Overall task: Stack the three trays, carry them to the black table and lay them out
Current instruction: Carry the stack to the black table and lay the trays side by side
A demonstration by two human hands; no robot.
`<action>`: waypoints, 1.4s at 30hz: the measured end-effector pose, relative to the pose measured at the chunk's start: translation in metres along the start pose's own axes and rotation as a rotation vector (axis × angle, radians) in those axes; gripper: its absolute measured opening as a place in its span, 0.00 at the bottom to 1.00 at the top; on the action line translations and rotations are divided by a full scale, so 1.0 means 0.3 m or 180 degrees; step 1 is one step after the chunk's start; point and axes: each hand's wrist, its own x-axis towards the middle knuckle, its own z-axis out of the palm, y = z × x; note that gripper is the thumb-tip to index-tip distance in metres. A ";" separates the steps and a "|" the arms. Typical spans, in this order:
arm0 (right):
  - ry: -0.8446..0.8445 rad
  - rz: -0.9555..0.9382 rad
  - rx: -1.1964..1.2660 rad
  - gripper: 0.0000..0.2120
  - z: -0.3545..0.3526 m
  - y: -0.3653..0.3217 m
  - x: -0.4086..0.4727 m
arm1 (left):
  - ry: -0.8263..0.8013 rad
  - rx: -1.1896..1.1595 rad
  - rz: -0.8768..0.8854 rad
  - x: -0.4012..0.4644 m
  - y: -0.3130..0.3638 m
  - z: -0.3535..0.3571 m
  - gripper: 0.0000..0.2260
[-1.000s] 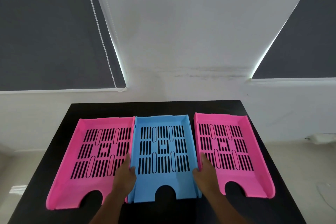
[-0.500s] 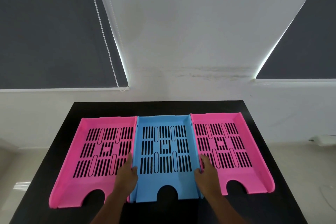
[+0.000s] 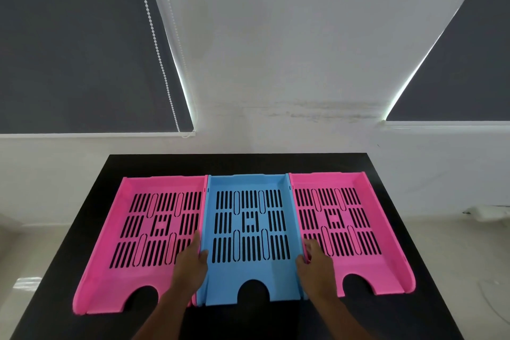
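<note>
Three slotted trays lie side by side on the black table. A blue tray is in the middle, a pink tray touches its left wall and another pink tray touches its right wall. My left hand grips the blue tray's left wall near the front, fingers resting over the left pink tray. My right hand grips the blue tray's right wall, fingers over the right pink tray's edge. All three trays sit flat with their cut-out fronts toward me.
A white wall with two dark roller blinds stands behind the table; a bead cord hangs at the left blind. Pale floor shows on both sides of the table. A white object lies on the floor at right.
The right pink tray has closed the gap and now touches the blue tray. Both hands stay on the blue tray's walls. The view has shifted slightly.
</note>
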 end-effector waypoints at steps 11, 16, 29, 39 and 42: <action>-0.0027 0.0017 -0.0344 0.22 0.001 0.016 -0.017 | 0.0099 0.0034 0.0182 -0.001 -0.033 0.022 0.26; 0.0034 0.0016 -0.0431 0.22 0.004 0.008 0.003 | 0.0141 0.0019 0.0205 0.033 -0.037 0.035 0.26; 0.0150 0.0185 -0.0462 0.23 0.016 -0.062 0.177 | 0.0161 0.0128 0.0170 0.222 0.055 0.047 0.26; 0.0129 0.0292 -0.0565 0.21 0.024 -0.103 0.275 | 0.0180 0.0268 0.0204 0.310 0.111 0.054 0.26; 0.0133 0.0282 -0.0504 0.21 0.018 -0.117 0.285 | 0.0202 0.0286 0.0182 0.307 0.128 0.054 0.26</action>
